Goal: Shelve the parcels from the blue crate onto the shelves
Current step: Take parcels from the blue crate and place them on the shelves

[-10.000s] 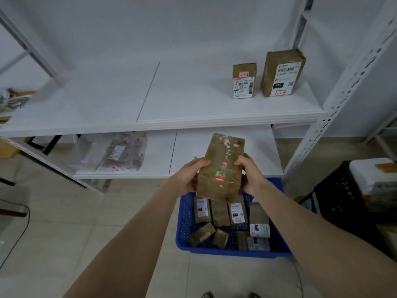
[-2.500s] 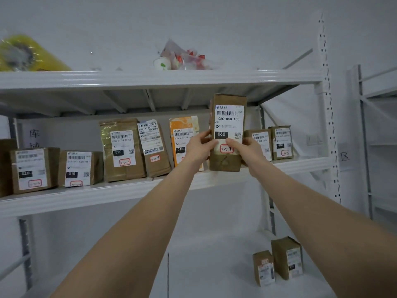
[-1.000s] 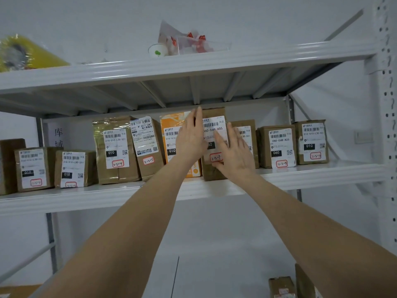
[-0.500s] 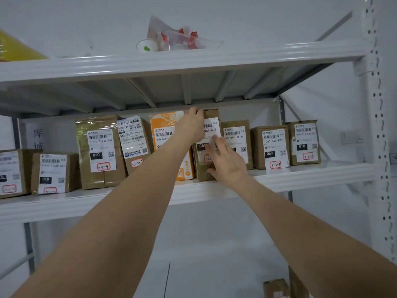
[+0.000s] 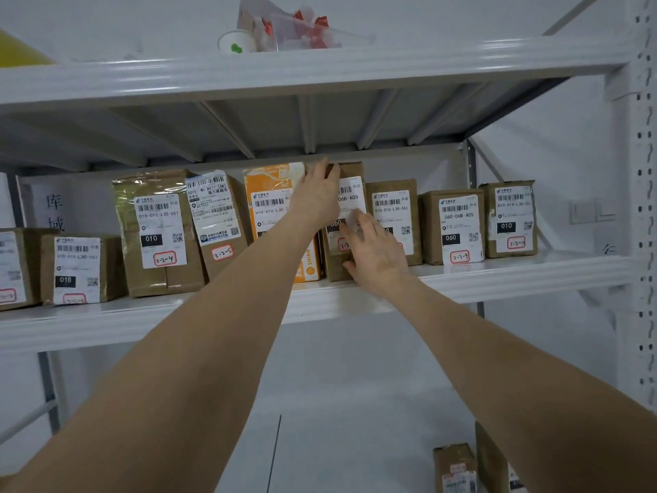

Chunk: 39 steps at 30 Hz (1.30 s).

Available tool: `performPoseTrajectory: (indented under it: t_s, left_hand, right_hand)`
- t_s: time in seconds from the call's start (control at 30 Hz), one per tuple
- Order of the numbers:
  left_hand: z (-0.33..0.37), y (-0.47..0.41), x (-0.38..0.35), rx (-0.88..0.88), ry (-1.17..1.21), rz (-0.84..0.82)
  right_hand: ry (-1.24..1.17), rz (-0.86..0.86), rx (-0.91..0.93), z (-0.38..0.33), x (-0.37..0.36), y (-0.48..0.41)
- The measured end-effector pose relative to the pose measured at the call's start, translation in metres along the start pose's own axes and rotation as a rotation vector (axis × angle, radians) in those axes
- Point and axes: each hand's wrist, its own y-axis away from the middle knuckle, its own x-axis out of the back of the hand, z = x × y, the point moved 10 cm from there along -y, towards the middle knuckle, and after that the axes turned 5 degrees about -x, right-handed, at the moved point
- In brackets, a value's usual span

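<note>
Parcel point(image 5: 350, 193), upright on shelf point(image 5: 497, 275). Left hand point(image 5: 318, 197) flat at its top corner; right hand point(image 5: 373, 250) flat against its front.

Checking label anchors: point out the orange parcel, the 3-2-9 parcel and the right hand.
orange parcel point(image 5: 272, 205): head view, on its white label.
3-2-9 parcel point(image 5: 454, 226): head view, on its white label.
right hand point(image 5: 378, 255): head view, back of the hand.

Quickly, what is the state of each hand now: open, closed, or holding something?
Left hand: open, straight fingers touching the top of the tall brown parcel.
Right hand: open, fingers pressing the front of the same parcel.
</note>
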Motion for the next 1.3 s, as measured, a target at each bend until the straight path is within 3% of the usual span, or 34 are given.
performPoseTrajectory:
  t_s: [0.13,0.67,0.9,1.3]
  left_hand:
    - [0.0,0.022,0.0,0.07,0.065,0.095]
    - [0.038,0.154,-0.03,0.149,0.126,-0.003]
    - [0.054,0.222,-0.076,0.172,0.119,-0.232]
    - [0.089,0.429,-0.197,0.202,0.17,-0.737]
  right_hand:
    - [-0.042,0.02,-0.054,0.007,0.005,0.007]
    - [-0.186,0.009,-0.065,0.007,0.012,0.095]
    - [-0.161,-0.126,-0.089,-0.002,-0.022,0.161]
    - [-0.09,-0.594,-0.179,-0.014,-0.136,0.367]
